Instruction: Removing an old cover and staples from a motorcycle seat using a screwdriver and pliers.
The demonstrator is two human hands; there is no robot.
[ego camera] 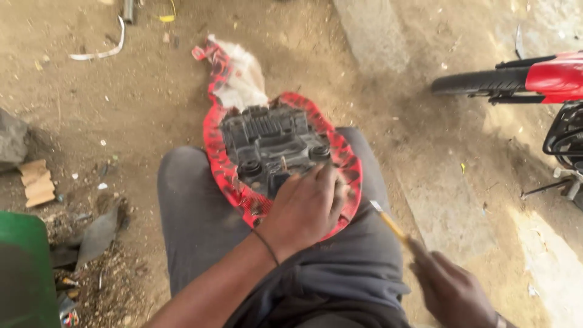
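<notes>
Now the left hand (pixel 306 206) is pressing flat on the seat (pixel 273 158) lying upside down across the lap; the right hand (pixel 452 291) is gripping a screwdriver (pixel 395 228). Seat likely stiff, light; best held by its rim.

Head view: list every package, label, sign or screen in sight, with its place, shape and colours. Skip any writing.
No labels, signs or screens show.
Cardboard scrap: on the dirt at far left, a torn, flat, tan piece, the one bit of packaging.
Green container: bottom left corner, rounded edge, plain green, cut off by the frame; what it is I cannot tell.
</notes>
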